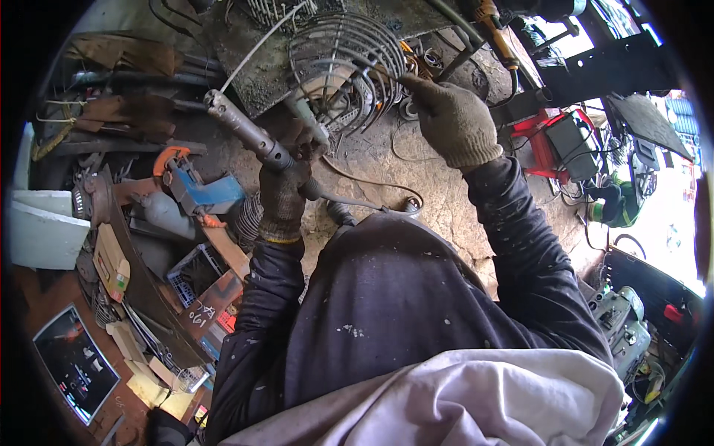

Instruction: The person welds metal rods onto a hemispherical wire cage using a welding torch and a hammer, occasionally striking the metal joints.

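Note:
My left hand (282, 195), in a dark knitted glove, is closed round a metal stick-welding electrode holder (249, 134) with holes along its barrel. A thin pale welding rod (260, 46) juts from its tip, slanting up and right. A cable leaves the handle's lower end. My right hand (457, 123), in a grey-brown knitted glove, has its fingers closed at the right side of a round cage of bent metal rods (346, 44). The fingertips meet a thin rod there; the other fingers are partly hidden. A grey tube-like piece (309, 119) stands by the cage's lower left.
A dirt-covered metal table (256, 70) lies ahead, with an orange angle grinder (491, 30) at its far right. A blue clamp-like tool (204, 189) and piled scrap stand left. A red-framed machine (539, 145) and another person (621, 201) are at right. Cable (372, 182) crosses the floor.

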### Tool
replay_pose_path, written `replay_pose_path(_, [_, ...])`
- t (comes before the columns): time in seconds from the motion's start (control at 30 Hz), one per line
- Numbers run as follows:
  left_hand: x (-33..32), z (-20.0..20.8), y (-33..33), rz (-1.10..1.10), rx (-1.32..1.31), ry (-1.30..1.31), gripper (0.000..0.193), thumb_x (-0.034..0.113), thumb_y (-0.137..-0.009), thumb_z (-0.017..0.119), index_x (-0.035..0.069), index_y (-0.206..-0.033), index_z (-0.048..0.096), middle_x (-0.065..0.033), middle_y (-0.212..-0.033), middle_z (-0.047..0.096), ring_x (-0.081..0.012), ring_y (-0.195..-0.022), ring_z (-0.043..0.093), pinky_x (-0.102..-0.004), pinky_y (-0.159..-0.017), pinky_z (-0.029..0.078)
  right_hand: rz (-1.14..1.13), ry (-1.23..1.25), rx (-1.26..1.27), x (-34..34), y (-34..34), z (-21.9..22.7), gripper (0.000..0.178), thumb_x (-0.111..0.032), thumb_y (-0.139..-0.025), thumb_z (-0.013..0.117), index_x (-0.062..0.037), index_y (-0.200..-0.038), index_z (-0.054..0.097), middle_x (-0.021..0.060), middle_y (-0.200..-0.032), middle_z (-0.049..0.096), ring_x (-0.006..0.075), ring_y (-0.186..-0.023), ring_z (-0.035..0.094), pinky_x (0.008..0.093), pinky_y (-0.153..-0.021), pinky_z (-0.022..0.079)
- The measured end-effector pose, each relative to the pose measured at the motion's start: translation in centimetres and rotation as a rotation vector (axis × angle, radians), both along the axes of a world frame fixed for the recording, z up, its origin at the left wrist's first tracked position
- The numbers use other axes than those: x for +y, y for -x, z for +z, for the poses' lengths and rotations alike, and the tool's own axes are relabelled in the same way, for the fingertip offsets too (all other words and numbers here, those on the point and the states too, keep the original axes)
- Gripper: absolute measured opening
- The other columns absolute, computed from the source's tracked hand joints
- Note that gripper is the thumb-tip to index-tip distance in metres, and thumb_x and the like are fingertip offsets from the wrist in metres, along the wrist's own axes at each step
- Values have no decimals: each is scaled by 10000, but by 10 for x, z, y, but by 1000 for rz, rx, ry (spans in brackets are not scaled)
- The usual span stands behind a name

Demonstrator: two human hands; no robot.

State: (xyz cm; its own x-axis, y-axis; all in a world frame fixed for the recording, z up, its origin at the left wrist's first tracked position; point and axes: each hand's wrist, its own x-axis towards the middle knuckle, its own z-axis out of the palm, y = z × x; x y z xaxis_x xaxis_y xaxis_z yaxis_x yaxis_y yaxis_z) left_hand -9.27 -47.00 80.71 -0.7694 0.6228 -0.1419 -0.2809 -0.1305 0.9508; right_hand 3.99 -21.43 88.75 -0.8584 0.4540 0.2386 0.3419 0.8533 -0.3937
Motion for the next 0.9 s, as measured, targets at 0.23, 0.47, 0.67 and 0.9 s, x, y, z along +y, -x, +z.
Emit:
replay_pose_path(0.23, [36, 19, 18, 31, -265, -444, 656, -84, -748, 587, -24, -1396, 507, -126, -1248, 600, -208, -1003, 604, -428, -967, 552, 34, 21, -134, -21, -12, -2, 360, -194, -932, 582, -274, -1274, 661, 149, -811, 676, 361, -760, 678, 479, -657, 529])
replay_pose_path(0.47, [41, -14, 39, 94, -261, -450, 627, -63, -813, 618, -44, -1422, 470, -139, -1396, 537, -299, -1281, 539, -484, -1090, 462, -31, 49, -85, -30, -18, 7, 401, -162, -894, 569, -264, -1271, 658, 138, -834, 688, 352, -807, 685, 473, -692, 547])
replay_pose_path(0.67, [39, 4, 56, 211, -76, 146, 662, -24, -814, 696, -5, -1443, 488, -74, -1133, 640, -172, -945, 642, -331, -894, 537, -71, 98, -12, -49, -31, -11, 393, -165, -902, 586, -285, -1270, 656, 149, -777, 659, 365, -744, 672, 488, -642, 523])
replay_pose_path(0.9, [23, -1, 89, 10, -174, 13, 238, 85, -801, 773, -35, -995, 705, -57, -991, 672, -159, -859, 642, -319, -803, 543, -136, 131, 0, -69, -33, 25, 351, -149, -883, 625, -221, -1220, 691, 162, -898, 705, 371, -819, 681, 464, -703, 542])
